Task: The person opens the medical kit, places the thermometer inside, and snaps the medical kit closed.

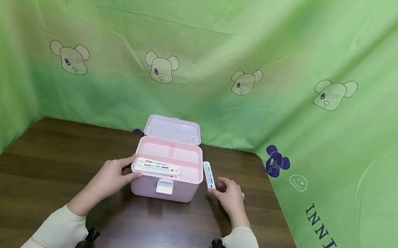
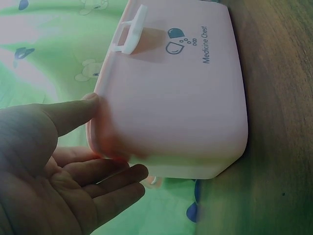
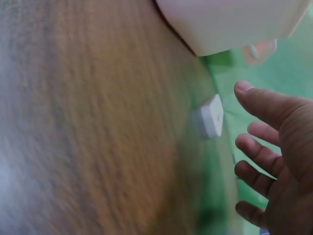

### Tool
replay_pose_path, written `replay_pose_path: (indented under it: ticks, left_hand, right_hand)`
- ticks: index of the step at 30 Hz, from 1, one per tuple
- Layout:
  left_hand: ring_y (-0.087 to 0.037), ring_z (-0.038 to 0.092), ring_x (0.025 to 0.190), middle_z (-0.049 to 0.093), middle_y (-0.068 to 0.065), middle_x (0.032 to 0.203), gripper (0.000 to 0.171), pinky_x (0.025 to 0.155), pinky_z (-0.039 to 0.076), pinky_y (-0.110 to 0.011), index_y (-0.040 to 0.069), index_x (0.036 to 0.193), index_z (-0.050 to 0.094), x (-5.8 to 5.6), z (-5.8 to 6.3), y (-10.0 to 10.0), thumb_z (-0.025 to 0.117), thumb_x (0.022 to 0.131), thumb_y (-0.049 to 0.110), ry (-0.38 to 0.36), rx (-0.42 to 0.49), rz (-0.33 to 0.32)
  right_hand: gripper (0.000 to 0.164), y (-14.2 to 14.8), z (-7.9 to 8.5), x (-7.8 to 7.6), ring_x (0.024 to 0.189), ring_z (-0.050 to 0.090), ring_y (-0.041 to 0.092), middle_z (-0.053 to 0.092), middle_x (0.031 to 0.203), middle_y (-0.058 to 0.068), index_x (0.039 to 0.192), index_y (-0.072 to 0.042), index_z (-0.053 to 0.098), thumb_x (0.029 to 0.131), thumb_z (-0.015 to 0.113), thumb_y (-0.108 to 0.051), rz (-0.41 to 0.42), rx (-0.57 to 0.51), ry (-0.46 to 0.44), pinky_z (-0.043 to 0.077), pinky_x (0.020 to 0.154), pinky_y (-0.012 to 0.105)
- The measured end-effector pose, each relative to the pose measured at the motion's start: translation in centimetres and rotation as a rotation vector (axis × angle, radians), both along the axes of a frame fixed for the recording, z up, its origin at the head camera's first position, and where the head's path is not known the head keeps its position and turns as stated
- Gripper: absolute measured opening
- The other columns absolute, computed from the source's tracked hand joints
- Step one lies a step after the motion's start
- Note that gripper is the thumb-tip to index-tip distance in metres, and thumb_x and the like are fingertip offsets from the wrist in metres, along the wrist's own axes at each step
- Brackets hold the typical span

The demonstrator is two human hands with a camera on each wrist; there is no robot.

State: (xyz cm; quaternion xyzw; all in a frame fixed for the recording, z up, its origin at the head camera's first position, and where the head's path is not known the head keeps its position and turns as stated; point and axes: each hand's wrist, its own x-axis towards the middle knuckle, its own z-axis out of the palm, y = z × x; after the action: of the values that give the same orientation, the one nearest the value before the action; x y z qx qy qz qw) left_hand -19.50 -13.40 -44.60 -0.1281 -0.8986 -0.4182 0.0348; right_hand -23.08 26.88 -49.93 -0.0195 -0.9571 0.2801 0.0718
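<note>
On the table [image 1: 41,169], in the head view, the left hand [image 1: 109,179] grips a pink box [image 1: 143,186] holding white packs [image 1: 157,168]; a white carton [image 1: 208,173] is right of the box. In the left wrist view, thumb and fingers [image 2: 116,181] straddle its corner. In the right wrist view, the right hand [image 3: 296,171], fingers apart, is near the carton.

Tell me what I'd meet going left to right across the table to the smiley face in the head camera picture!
Left hand → pink box → small white box → right hand → purple bear → smiley face.
</note>
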Motion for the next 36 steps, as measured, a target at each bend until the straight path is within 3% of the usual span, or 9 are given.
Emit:
replay_pose_path:
  ticks: [4,10,15,23,29,36]
  left_hand:
    - [-0.028,0.066,0.114,0.059,-0.019,0.144,0.075,0.075,0.049,-0.032,0.002,0.152,0.047,0.0,0.0,-0.1,0.077,0.093,0.037,0.003,0.0,-0.004]
    - [-0.03,0.066,0.118,0.06,-0.02,0.142,0.073,0.077,0.051,-0.033,0.002,0.151,0.048,0.1,-0.1,-0.1,0.078,0.093,0.035,0.016,0.0,-0.005]
    - [-0.03,0.066,0.12,0.06,-0.019,0.142,0.073,0.081,0.054,-0.035,0.002,0.151,0.048,0.2,0.0,0.0,0.078,0.092,0.034,0.023,0.001,-0.007]
    - [-0.032,0.066,0.122,0.061,-0.019,0.142,0.073,0.085,0.058,-0.039,0.003,0.151,0.048,0.1,0.0,0.0,0.078,0.092,0.035,0.017,-0.002,0.008]
    - [-0.031,0.065,0.123,0.059,-0.019,0.144,0.073,0.08,0.054,-0.034,0.004,0.151,0.049,0.1,-0.2,0.2,0.078,0.092,0.035,0.007,0.008,0.002]
    - [-0.03,0.065,0.121,0.058,-0.019,0.144,0.074,0.076,0.05,-0.032,0.005,0.151,0.048,0.0,-0.3,0.1,0.078,0.092,0.037,-0.001,0.016,0.012]
  right_hand:
    - [0.067,-0.3,-0.7,-0.1,0.117,0.058,0.038,0.073,0.118,0.01,0.136,-0.007,0.065,0.081,0.087,-0.039,-0.036,0.009,-0.026,0.036,0.091,0.056]
    - [0.073,-0.9,-1.2,-0.2,0.108,0.058,0.038,0.072,0.109,0.007,0.132,-0.007,0.068,0.075,0.089,-0.047,-0.081,0.106,-0.038,0.037,0.088,0.055]
    - [0.062,-1.0,-1.4,-0.4,0.1,0.06,0.035,0.072,0.098,0.004,0.125,-0.009,0.073,0.076,0.089,-0.044,-0.11,0.135,-0.049,0.037,0.087,0.054]
    - [0.046,-1.4,-1.1,-0.7,0.1,0.063,0.035,0.076,0.095,0.0,0.115,-0.013,0.077,0.078,0.088,-0.039,-0.135,0.098,-0.033,0.037,0.086,0.055]
    - [0.033,-1.3,-1.0,-0.5,0.098,0.065,0.036,0.077,0.09,0.0,0.105,-0.014,0.079,0.079,0.087,-0.033,-0.163,0.058,-0.028,0.036,0.085,0.055]
    - [0.031,-0.5,-0.9,-0.3,0.097,0.064,0.04,0.075,0.091,0.006,0.103,-0.011,0.078,0.077,0.082,-0.027,-0.177,0.056,-0.005,0.038,0.084,0.056]
